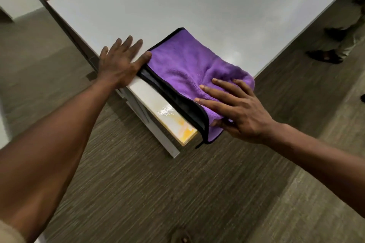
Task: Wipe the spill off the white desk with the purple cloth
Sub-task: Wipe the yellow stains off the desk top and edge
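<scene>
Head view looks down on both hands at the desk's near corner. Left hand (118,63) lies flat and spread on the desk (217,2), gripping nothing, its thumb touching the cloth's black-trimmed edge. Right hand (235,110) presses splayed fingers on the cloth (183,61), its thumb tucked under the overhanging hem; the palm hides how much fabric it pinches. Folded, plush and purple with a dark underside, the cloth covers the corner and droops past the edge. Beside it, a glossy yellow spill (175,120) shows on the desk's edge strip, partly hidden by the cloth. Feet (325,56) at far right are blurred.
</scene>
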`<state>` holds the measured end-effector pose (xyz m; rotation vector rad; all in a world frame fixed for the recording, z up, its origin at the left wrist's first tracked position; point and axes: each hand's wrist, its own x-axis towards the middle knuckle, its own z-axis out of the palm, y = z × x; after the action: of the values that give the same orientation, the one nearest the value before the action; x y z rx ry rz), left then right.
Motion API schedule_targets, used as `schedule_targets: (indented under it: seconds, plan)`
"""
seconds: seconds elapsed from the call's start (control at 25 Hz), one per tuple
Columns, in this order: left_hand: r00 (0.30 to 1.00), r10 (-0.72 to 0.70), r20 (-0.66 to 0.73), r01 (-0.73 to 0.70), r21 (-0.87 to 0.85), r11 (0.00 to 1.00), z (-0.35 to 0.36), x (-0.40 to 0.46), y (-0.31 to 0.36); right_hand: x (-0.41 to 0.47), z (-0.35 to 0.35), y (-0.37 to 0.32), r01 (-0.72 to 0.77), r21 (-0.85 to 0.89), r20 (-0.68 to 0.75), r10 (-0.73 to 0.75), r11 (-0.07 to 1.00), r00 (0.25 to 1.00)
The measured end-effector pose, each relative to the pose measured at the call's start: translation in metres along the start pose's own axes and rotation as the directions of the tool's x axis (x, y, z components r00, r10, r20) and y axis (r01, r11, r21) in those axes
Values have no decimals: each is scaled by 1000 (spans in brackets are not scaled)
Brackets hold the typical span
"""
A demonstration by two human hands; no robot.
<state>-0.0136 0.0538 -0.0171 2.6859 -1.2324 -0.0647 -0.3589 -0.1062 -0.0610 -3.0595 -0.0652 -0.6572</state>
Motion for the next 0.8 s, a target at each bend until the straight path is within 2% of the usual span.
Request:
schedule_targets:
  seconds: [0.08, 0.16, 0.28, 0.4, 0.48, 0.6, 0.72, 0.8]
  plan:
    - [1000, 5, 18, -6, 9, 1000, 2, 0, -1, 6, -6, 21, -3, 25, 12, 3, 1000, 1000]
    - [999, 32, 27, -31, -5, 999, 7, -1, -2, 4, -7, 31, -82, 65, -14, 83, 994, 996]
    - [996, 78, 33, -78, -24, 997, 9, -1, -6, -6, 4, 8, -150, 75, -103, 158, 986, 982]
    - [991, 118, 65, -118, -3, 993, 7, 1, -9, -3, 16, -16, -82, 93, -106, 92, 992, 990]
    - [983, 162, 90, -164, 14, 986, 5, 2, -9, 3, 9, -3, -34, 97, -95, 43, 995, 995]
    - [974, 211, 80, -216, 58, 975, 5, 4, -9, 0, -3, 21, -76, 106, -104, 87, 991, 991]
    - [982, 183, 48, -184, 35, 982, 11, 5, -11, -8, 13, -13, -174, 107, -204, 193, 979, 960]
    - [985, 167, 32, -168, 27, 985, 13, 5, -12, -8, 21, -38, -134, 118, -226, 158, 984, 961]
